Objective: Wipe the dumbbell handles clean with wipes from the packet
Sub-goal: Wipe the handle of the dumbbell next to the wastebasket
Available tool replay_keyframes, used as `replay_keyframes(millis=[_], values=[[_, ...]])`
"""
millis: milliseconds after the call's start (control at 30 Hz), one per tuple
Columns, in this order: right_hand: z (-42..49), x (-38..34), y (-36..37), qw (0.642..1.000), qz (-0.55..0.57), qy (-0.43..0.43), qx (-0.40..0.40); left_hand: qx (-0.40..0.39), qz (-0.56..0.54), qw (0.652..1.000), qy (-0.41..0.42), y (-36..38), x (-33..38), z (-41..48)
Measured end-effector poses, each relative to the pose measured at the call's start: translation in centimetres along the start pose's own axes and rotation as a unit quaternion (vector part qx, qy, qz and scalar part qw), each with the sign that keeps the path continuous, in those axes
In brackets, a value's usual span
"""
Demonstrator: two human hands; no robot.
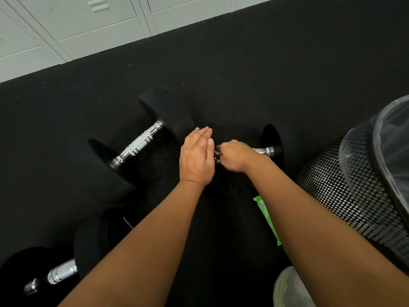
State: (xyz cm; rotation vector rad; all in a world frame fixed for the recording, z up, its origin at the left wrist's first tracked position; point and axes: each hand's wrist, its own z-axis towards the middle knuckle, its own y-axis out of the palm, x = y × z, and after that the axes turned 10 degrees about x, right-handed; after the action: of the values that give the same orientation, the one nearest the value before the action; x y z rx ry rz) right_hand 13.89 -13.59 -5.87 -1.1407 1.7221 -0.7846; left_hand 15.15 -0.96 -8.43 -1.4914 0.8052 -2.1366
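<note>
As far as can be judged, seems to be the wiping step on the rightmost dumbbell (271, 136): gripped with the right hand (232, 157), closed into a full fist around the near part of its chrome handle (263, 151). Cannot tell about any wipe inside the fist; only a small dark-and-light bit visible at the knuckles, too small to name. Steadied, it seems, with the left hand (197, 156), open and flat, fingers straight and together, laid just beside the fist and probably against the near black head, hidden under it. Further out, on the black floor (243, 74): green packet (265, 216) lying partly under the right forearm, close to the mesh bin (345, 185) at the right edge; second dumbbell (137, 145) to the left, handle bare; third dumbbell (62, 273) toward the near left corner. Next, probably: slide the fist along the bar toward the far head, keeping the left palm pressed against rolling; then pull a fresh wipe from the packet for the other two.
</note>
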Motion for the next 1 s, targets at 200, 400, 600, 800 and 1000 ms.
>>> replay_keyframes(millis=[200, 400, 600, 800, 1000], values=[[-4.7, 2.4, 4.9, 0.982, -0.027, -0.093, 0.163, 0.0, 0.012, 1.0, 0.005, 0.0, -0.1, 0.1], [-4.0, 1.0, 6.0, 0.977, -0.033, -0.066, 0.2, -0.005, 0.019, 1.0, 0.0, 0.0, 0.0, 0.2], [-5.8, 4.5, 7.0, 0.962, -0.076, -0.142, 0.221, 0.0, 0.01, 1.0, 0.003, 0.0, 0.0, 0.1], [-5.1, 3.6, 8.7, 0.949, -0.123, -0.169, 0.234, -0.011, 0.015, 1.0, -0.006, 0.0, 0.0, 0.6], [-5.4, 6.4, 9.0, 0.93, -0.215, -0.185, 0.233, -0.018, 0.026, 0.999, -0.011, 0.1, 0.1, 0.9]])
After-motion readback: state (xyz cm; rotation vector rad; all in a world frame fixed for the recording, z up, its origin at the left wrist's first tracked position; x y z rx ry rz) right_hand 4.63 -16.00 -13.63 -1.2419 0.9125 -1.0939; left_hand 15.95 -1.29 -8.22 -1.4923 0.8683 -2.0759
